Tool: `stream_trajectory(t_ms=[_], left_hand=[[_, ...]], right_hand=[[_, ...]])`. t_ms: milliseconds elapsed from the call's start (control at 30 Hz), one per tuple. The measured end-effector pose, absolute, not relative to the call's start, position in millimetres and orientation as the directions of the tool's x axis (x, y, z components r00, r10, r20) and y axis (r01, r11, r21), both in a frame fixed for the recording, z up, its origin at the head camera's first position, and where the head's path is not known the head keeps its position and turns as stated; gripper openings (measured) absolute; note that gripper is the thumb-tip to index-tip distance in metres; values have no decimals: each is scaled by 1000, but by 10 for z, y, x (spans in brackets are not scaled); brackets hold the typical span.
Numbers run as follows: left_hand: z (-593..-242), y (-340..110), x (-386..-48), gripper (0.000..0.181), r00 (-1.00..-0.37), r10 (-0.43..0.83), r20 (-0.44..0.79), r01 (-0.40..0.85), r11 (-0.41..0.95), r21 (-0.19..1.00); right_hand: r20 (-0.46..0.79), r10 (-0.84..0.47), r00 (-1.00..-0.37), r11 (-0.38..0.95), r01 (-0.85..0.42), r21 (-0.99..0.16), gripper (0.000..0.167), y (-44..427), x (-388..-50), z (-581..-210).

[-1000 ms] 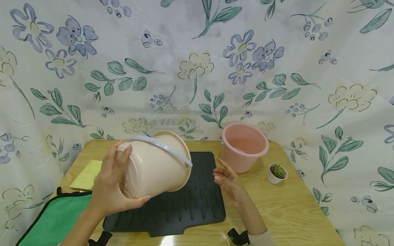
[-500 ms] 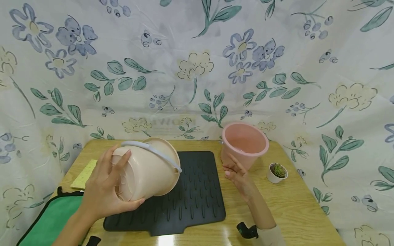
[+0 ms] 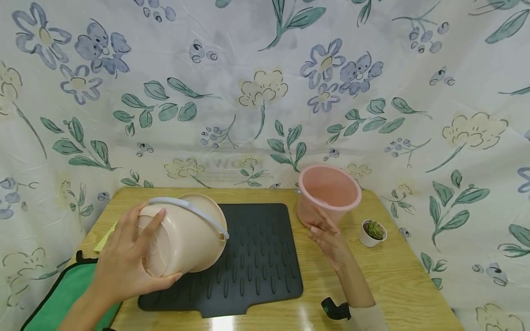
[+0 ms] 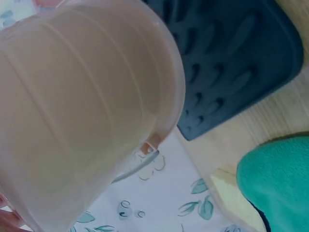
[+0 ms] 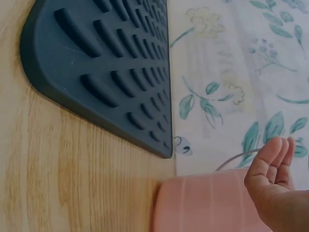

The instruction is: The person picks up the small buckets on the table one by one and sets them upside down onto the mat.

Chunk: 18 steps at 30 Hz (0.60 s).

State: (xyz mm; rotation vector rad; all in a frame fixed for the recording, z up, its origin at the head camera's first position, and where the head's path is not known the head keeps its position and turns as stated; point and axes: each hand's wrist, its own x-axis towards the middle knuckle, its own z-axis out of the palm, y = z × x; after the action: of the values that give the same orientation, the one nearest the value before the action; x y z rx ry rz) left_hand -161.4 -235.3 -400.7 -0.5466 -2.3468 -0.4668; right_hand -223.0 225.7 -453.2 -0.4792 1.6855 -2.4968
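Your left hand (image 3: 120,262) grips the base of a cream round plastic bucket (image 3: 186,243), tilted on its side over a black ridged rectangular mat (image 3: 265,257); its pale blue handle (image 3: 192,209) lies along its upper side. Your right hand (image 3: 329,239) has its fingers loosely bent and free, in front of an upright pink round plastic bucket (image 3: 331,193); you cannot tell whether they touch. Right of that, a small white pot with a green succulent (image 3: 374,231) stands on the wood-grain worktop (image 3: 397,280). On the floral white backdrop (image 3: 265,115), you see faint grey lettering (image 3: 233,163): an "O" and a "W" can be made out, the rest too blurred to read.
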Motion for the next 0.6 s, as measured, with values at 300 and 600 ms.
stream_trajectory(t_ms=[300, 600], left_hand=[[-3991, -2443, -1558, 119, -687, 278, 672, 485, 863, 139], [-3968, -2513, -1520, 117, -670, 307, 675, 488, 869, 89]], right_hand=[[239, -251, -938, -386, -129, -913, 62, 2392, -2247, -4537], [283, -206, -937, -455, -164, -875, 61, 2553, -2267, -4466]])
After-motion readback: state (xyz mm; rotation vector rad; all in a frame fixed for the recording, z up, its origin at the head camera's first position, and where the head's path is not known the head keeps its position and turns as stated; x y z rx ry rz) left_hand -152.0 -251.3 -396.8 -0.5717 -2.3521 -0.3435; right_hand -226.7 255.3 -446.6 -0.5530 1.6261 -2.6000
